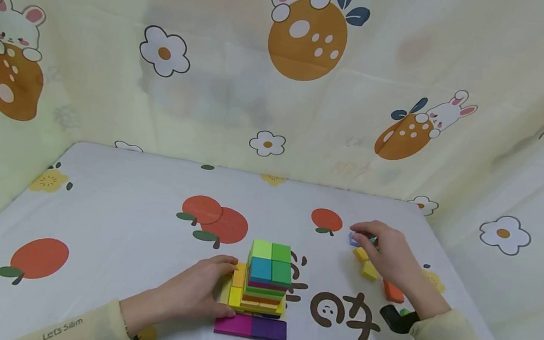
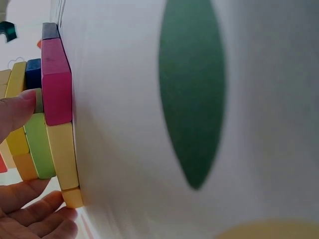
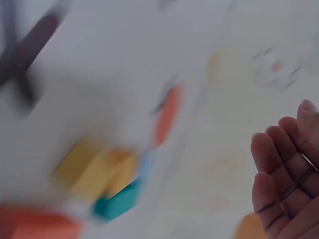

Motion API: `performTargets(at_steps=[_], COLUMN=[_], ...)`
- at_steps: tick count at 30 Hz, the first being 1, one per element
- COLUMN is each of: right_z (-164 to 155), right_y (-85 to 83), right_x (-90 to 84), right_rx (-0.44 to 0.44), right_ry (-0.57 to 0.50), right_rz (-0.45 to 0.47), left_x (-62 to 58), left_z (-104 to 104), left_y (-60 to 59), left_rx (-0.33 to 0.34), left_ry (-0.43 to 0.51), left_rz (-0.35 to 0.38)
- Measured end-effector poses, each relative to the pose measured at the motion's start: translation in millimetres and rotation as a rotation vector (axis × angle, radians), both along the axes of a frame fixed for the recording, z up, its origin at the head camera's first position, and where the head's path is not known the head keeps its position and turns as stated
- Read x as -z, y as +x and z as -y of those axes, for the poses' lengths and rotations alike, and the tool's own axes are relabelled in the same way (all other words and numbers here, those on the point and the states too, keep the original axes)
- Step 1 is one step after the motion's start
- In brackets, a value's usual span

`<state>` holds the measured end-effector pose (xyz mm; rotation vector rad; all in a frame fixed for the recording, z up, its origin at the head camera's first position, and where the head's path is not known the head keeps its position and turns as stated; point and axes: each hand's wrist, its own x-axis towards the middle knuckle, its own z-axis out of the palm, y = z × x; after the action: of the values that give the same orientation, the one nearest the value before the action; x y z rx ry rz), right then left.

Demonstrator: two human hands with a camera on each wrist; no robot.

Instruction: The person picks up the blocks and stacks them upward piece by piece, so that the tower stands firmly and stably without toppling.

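A many-coloured stack of wooden blocks (image 1: 269, 272) stands on the table, green and blue on top, with yellow and orange pieces lower down. A magenta and purple row (image 1: 239, 325) lies at its front foot. At the stack's left side my left hand (image 1: 193, 287) grips its lower part; in the left wrist view the thumb (image 2: 17, 112) touches the blocks and the other fingers lie across from it. Over at the right, my right hand (image 1: 391, 253) is above loose blocks, including a yellow block (image 1: 369, 270). Its fingers look loosely bent and hold nothing in the right wrist view.
An orange-red block (image 1: 393, 292) lies under the right forearm, near a small green block (image 1: 404, 312). A lavender block (image 1: 354, 239) and a teal block (image 3: 117, 201) are by the right hand. A printed curtain (image 1: 210, 94) rises behind the table.
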<state>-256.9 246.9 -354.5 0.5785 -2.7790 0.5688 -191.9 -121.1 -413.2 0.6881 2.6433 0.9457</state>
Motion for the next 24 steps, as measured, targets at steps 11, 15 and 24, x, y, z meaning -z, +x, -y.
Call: performTargets(at_steps=[11, 15, 24], right_z=[-46.2, -40.0, -31.3], right_y=[-29.0, -27.7, -30.9], right_x=[47.3, 48.9, 47.0], right_rx=[0.216, 0.272, 0.330], right_ry=[0.214, 0.282, 0.302], right_rz=[0.351, 0.359, 0.407], left_x=[0.8, 0.7, 1.6], left_z=[0.1, 0.2, 0.3], left_y=[1.7, 1.6, 0.6], left_rx=[-0.006, -0.007, -0.004], left_ry=[0.007, 0.009, 0.008], left_rz=[-0.007, -0.007, -0.002])
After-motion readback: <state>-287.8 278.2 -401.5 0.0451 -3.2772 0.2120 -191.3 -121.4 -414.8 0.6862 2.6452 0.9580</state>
